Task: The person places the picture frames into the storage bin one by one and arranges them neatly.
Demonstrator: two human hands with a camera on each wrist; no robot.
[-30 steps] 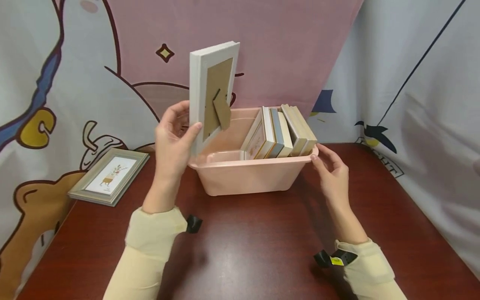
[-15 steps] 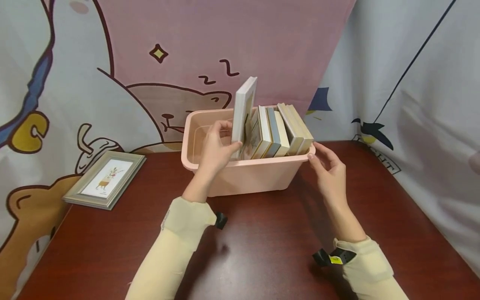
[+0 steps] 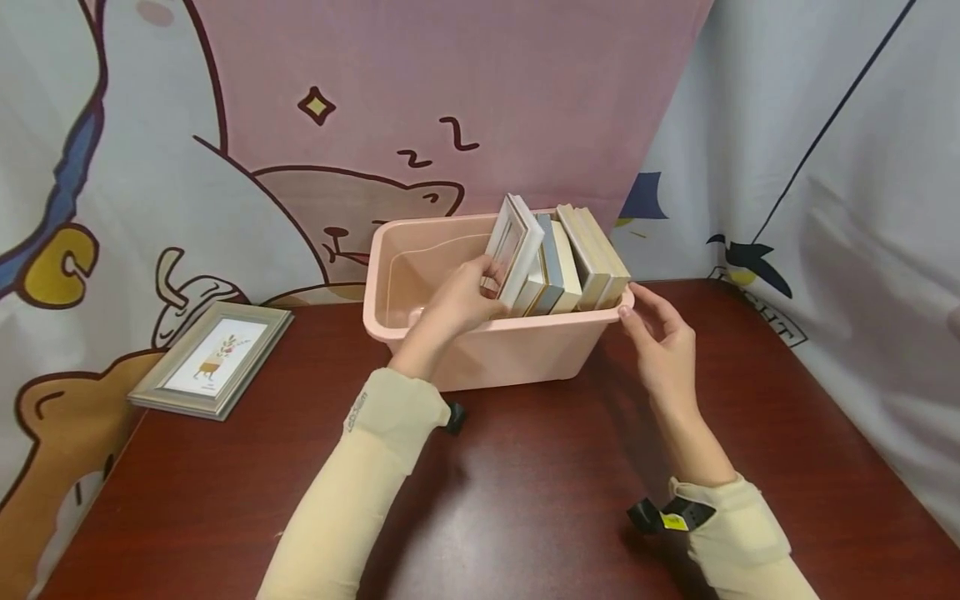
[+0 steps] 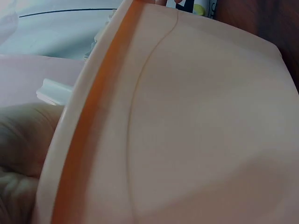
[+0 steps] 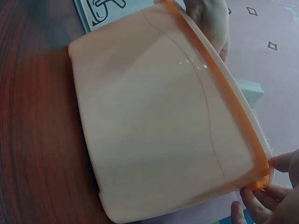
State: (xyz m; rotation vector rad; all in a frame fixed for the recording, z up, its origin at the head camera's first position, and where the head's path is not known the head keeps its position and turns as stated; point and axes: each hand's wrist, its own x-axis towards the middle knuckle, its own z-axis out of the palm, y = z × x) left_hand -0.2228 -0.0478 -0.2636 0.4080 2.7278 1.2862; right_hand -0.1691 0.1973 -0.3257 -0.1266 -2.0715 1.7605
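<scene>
A white picture frame (image 3: 517, 248) leans to the right inside a pink plastic bin (image 3: 517, 358), against a row of other frames (image 3: 573, 258). My left hand (image 3: 459, 307) reaches over the bin's front rim and holds the white frame low on its left side; some fingertips are hidden. At the bin's right front corner, my right hand (image 3: 663, 354) pinches the rim between thumb and fingers. The right wrist view also has this hand (image 5: 275, 200) on the rim. In the left wrist view the bin's wall (image 4: 205, 102) hides most of the work.
A grey-green picture frame (image 3: 213, 358) with a plant print lies face up on the dark red wooden table (image 3: 540, 483), left of the bin. Behind stands a printed cloth backdrop (image 3: 510, 108), and another pale cloth (image 3: 847, 208) hangs along the right.
My left hand has carried the white frame from above the bin's left end rightward and down into it, tilting it against the row. The right hand has stayed on the rim.
</scene>
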